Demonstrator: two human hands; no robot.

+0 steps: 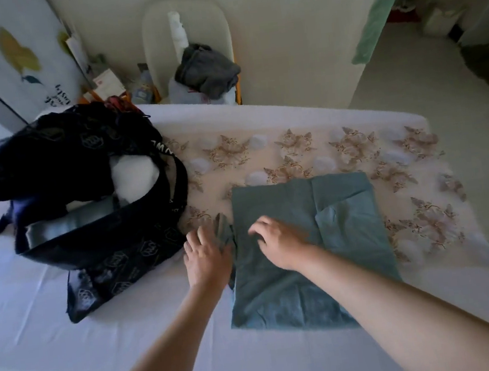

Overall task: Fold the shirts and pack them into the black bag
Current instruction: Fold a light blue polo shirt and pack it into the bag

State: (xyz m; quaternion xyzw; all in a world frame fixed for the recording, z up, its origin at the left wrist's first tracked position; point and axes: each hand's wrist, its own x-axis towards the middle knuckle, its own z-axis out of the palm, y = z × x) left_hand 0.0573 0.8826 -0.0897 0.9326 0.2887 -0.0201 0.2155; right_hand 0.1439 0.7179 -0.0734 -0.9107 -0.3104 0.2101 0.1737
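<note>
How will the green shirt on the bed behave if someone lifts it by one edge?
Probably floppy: the green shirt lies flat with soft creases, and its edge bunches up beside the left hand. Likely light, since the cloth looks thin. Lifted by one edge, its folds would probably fall open.

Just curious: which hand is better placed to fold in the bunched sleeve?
Probably the left hand: it lies beside the sleeve, on the shirt's bag side; the right hand rests mid-shirt.
</note>
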